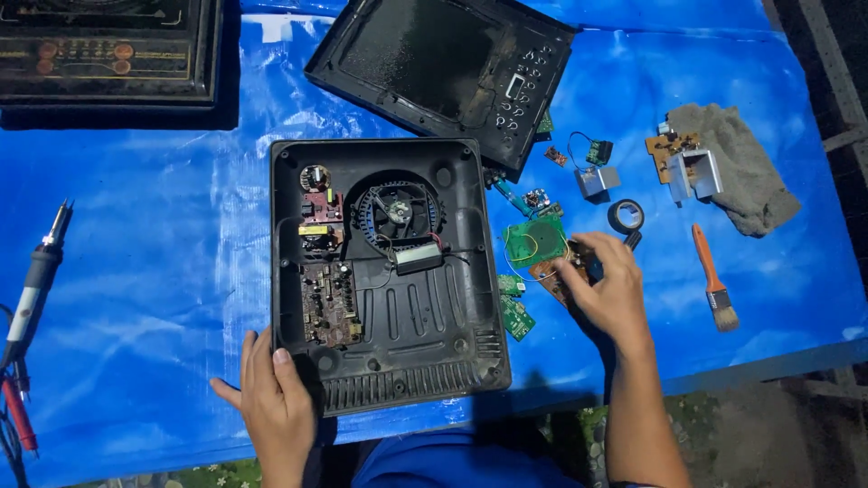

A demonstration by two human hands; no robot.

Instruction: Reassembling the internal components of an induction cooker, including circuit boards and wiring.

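An opened black appliance base (425, 316) lies on the blue sheet, with a circuit board (328, 303) along its left side and a round fan (396, 211) in the middle. My left hand (271, 402) rests flat on the base's near left corner, holding nothing. My right hand (606, 285) is to the right of the base, fingers closed on a dark-handled tool (630, 240) over a brown board (559, 276). A green round board (533, 239) lies just beyond it.
The black top cover (434, 68) lies upside down at the back. Another black appliance (108, 54) sits far left. A soldering iron (32, 280) lies left. A tape roll (625, 216), orange brush (712, 280), grey cloth (746, 172) and small boards lie right.
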